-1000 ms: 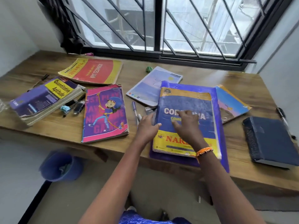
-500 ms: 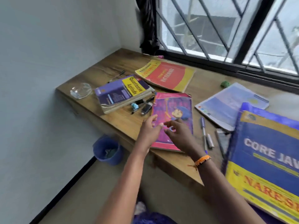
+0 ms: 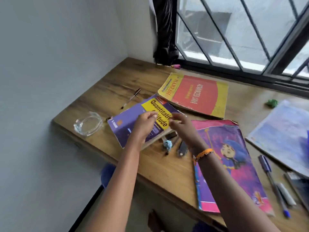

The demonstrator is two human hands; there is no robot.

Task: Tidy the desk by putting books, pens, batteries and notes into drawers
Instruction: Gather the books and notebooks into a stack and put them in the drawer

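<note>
Reaching hands [image 3: 163, 126] over purple book [image 3: 132, 121], fingers curled

Both arms are bare all the way up, no sleeves in sight. The left hand [image 3: 143, 124] has nothing on it, no rings or watch. The right hand [image 3: 183, 127] is bare too, but there's an orange thread band [image 3: 203, 154] tied round that wrist, kinda braided with a few darker flecks and a loose frayed end hanging off the near side. Bit blurry tbh.
</note>
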